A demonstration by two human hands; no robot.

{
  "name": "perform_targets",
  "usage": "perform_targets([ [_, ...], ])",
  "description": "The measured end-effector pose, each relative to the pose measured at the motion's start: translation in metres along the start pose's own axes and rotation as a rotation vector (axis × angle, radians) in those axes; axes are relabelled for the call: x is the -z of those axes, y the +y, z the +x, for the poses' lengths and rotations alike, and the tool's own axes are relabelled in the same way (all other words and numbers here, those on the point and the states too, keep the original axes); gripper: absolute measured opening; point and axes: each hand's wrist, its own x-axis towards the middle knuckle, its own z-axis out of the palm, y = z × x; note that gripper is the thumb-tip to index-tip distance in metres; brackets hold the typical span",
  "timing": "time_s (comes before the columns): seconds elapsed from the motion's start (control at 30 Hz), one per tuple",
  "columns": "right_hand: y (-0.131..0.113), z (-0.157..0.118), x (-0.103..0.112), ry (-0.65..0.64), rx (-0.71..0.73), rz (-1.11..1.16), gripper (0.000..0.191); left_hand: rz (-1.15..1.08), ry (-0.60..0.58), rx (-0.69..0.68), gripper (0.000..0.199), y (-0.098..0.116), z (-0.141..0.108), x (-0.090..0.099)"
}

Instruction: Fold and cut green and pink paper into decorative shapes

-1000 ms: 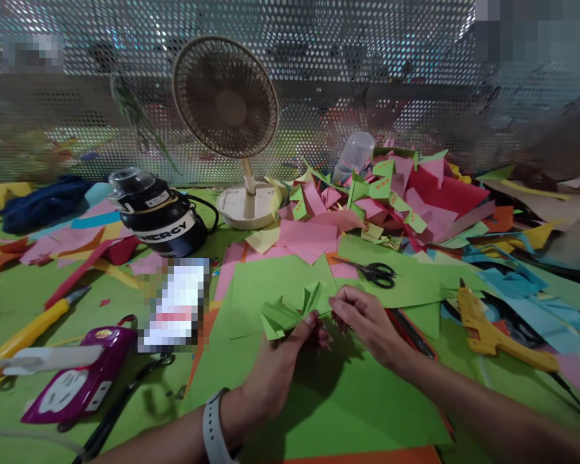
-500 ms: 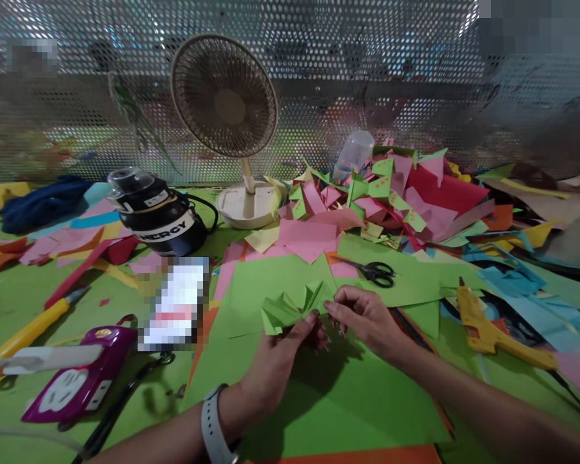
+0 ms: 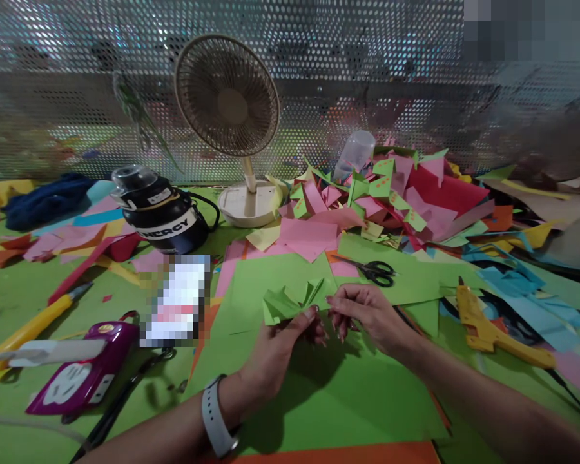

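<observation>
A piece of folded green paper [image 3: 288, 304], pleated into raised flaps, is held above the green sheets. My left hand [image 3: 285, 345], with a pale watch strap [image 3: 216, 415] at the wrist, pinches its lower edge between thumb and fingers. At the paper's right end, my right hand [image 3: 367, 316] is closed in a pinch with thumb and forefinger on the edge. Large green sheets [image 3: 357, 399] lie flat beneath both hands. Black-handled scissors [image 3: 377, 272] rest on green paper just beyond my right hand.
A yellow glue gun [image 3: 493, 332] lies at right. To the left are a blurred-out phone [image 3: 176, 303], a purple device [image 3: 89, 367], a yellow cutter [image 3: 29, 332] and a black bottle [image 3: 167, 222]. A fan [image 3: 232, 106] and heaped paper scraps [image 3: 367, 193] stand behind.
Both hands keep hold of the green paper in nearly the same place. My right fingers have shifted slightly along its right end. The whole view has moved a little.
</observation>
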Motion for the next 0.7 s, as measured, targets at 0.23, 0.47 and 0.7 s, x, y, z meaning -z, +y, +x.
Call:
perform_targets([
  [0.23, -0.006, -0.001, 0.011, 0.1, 0.136, -0.114, 0.03, -0.128, 0.015, 0.018, 0.029, 0.006, 0.005, 0.001],
  [0.47, 0.01, -0.002, -0.001, 0.068, 0.271, -0.255, 0.021, -0.161, 0.026, 0.073, 0.031, -0.001, 0.004, 0.001],
  [0.7, 0.014, -0.002, -0.006, 0.09, 0.296, -0.248, 0.024, -0.247, 0.002, 0.085, 0.031, -0.004, 0.001, -0.003],
])
